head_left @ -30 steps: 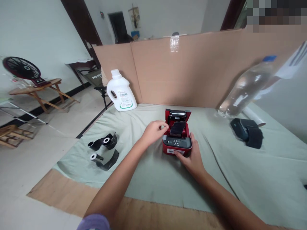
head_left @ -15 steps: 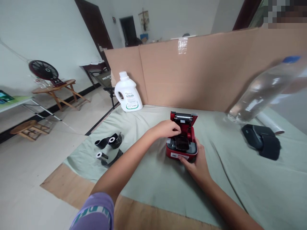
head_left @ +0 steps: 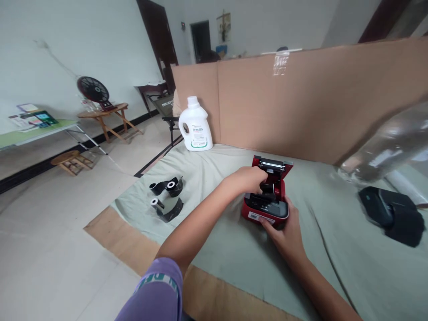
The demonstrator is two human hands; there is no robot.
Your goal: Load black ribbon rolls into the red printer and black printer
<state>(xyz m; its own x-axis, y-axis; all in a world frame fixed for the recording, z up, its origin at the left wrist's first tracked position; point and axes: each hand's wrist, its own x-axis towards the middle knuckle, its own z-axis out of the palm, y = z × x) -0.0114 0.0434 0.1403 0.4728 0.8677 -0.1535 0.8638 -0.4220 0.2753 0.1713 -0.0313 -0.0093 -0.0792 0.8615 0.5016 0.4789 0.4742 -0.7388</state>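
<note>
A small red label printer (head_left: 247, 209) stands on the cloth with its lid (head_left: 272, 166) tilted up at the back. My left hand (head_left: 252, 179) reaches in from the left, its fingers closed at a black ribbon roll (head_left: 268, 189) inside the printer. The fingertips are partly hidden by the hand itself. With thumb at the front and fingers along the right side, my right hand (head_left: 288, 229) grips the printer's front right corner. The printer's dark front panel (head_left: 267, 206) shows below the roll.
Black ribbon rolls (head_left: 167, 203) lie on the cloth to the left. A white detergent jug (head_left: 197, 127) stands by the cardboard wall (head_left: 284, 107). At the right are a large clear plastic bottle (head_left: 384, 142) and a black device (head_left: 391, 216).
The view has turned left. My left hand has shifted farther into the printer, and the dark ribbon that lay over the front panel has drawn back. My right hand keeps its hold.
</note>
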